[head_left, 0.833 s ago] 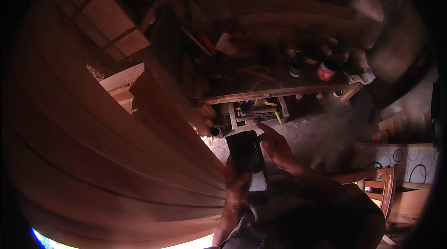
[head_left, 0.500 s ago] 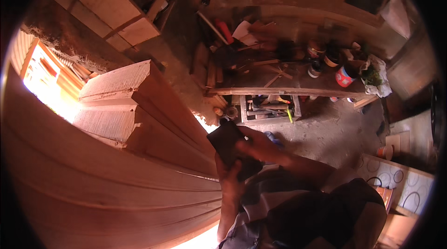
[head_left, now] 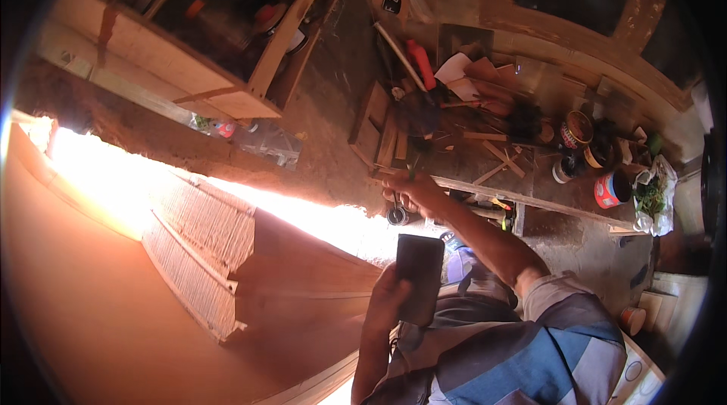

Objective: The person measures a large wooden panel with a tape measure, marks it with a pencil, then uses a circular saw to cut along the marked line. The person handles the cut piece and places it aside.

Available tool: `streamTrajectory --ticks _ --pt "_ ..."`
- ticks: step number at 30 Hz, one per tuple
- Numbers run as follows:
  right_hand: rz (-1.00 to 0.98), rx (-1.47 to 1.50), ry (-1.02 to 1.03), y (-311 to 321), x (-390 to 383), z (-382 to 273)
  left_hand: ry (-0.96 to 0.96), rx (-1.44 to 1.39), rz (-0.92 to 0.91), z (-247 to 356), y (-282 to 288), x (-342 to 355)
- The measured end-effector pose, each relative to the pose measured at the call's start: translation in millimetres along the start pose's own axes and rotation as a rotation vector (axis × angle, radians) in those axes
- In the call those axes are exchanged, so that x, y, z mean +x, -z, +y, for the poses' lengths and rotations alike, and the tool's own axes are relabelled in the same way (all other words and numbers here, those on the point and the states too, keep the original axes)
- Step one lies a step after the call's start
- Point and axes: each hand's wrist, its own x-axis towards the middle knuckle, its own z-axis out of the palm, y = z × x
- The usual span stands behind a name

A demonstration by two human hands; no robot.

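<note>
My left hand (head_left: 385, 300) holds a dark flat phone (head_left: 419, 278) upright in front of my striped shirt (head_left: 500, 352). My right hand (head_left: 413, 190) is stretched forward to the front edge of a cluttered wooden workbench (head_left: 530, 197). Its fingers curl at that edge beside a small thin stick-like thing (head_left: 410, 173). Whether they grip it is too small to tell.
Large reddish wooden panels (head_left: 189, 299) fill the left, with bright glare behind them. A wooden shelf unit (head_left: 189, 71) stands upper left. The bench carries wood scraps, a red bottle (head_left: 421, 64), several cans (head_left: 612, 188) and a plastic bag (head_left: 653, 197). Small tins (head_left: 397, 215) sit below it.
My right hand has left the phone and reached forward to the bench edge. The view has swung, showing more of the bench and shelf. My left hand still holds the phone.
</note>
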Motion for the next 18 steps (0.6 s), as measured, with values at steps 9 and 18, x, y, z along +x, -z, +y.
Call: streamTrajectory --ticks 9,18 --pt "-0.059 0.015 0.104 47.8 71.4 -81.6 -0.026 0.136 0.127 32.9 -6.4 69.5" --pt "-0.039 0.189 0.008 46.9 108.1 -132.0 -0.074 0.043 0.131 37.2 16.1 123.7"
